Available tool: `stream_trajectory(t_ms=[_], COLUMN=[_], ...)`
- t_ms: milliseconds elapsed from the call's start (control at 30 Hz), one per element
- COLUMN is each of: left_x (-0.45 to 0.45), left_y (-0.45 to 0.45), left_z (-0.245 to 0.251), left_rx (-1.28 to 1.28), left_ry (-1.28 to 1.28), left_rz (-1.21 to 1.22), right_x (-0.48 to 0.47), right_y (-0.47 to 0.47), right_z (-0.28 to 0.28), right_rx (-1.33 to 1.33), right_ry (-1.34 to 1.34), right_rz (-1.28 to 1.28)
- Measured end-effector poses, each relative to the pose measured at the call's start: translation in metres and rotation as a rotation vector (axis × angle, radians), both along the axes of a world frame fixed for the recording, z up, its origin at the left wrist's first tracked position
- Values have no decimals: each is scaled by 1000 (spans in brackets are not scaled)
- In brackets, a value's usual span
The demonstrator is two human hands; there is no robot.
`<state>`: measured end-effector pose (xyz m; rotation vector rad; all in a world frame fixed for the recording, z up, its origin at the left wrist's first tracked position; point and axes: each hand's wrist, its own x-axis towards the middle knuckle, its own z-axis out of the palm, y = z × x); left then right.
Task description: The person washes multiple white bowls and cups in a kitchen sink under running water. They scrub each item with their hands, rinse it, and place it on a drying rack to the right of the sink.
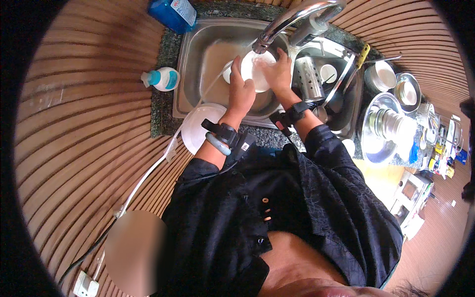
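Note:
Beneath the chrome faucet (262, 45), I hold a white bowl (249, 68) over the left basin of a stainless steel sink (191, 74). My left hand (242, 89) grips the bowl's left side, thumb near the lower rim. On the opposite side is my right hand (279, 74), its fingers at the rim and partly over the inside. A second white dish (227, 72) shows just beyond my left fingers, mostly hidden. Cloudy brownish water (217, 89) seems to cover the basin floor.
A perforated metal utensil holder (308, 78), a white cup (328, 73) and a ladle (320, 114) occupy the right basin. Stacked bowls (386, 124) stand farther right. Left are a spray bottle (167, 79), blue bottle (174, 15), white round dish (193, 130) and white cord or hose (148, 174).

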<state>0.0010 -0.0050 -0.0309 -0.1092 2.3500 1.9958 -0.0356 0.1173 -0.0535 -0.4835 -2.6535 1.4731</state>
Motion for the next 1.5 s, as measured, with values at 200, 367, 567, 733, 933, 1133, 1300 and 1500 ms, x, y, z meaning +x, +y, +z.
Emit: stream_trajectory(t_ms=[200,367,567,733,933,1133,1300,1500], left_x=[-5,-4,-2,-1,-5,-10,-17,-20], left_y=[-8,-8,-12,-16,-28,-30,-28,-35], left_z=[-3,0,15,15,12,25,39,52], left_rx=[81,43,279,603,479,531,444,287], left_ry=[75,-31,-300,-428,-658,-663,-658,-442], left_rz=[8,2,46,68,37,-150,-125,-17], right_x=[14,6,21,47,69,73,61,36], right_y=[-3,-2,7,23,13,19,12,1], right_z=[27,27,22,32,51,60,43,1], right_rx=[453,437,458,155,415,493,188,-936], right_ry=[164,206,127,342,389,354,136,-242], right_rz=[234,89,71,458,537,482,339,-13])
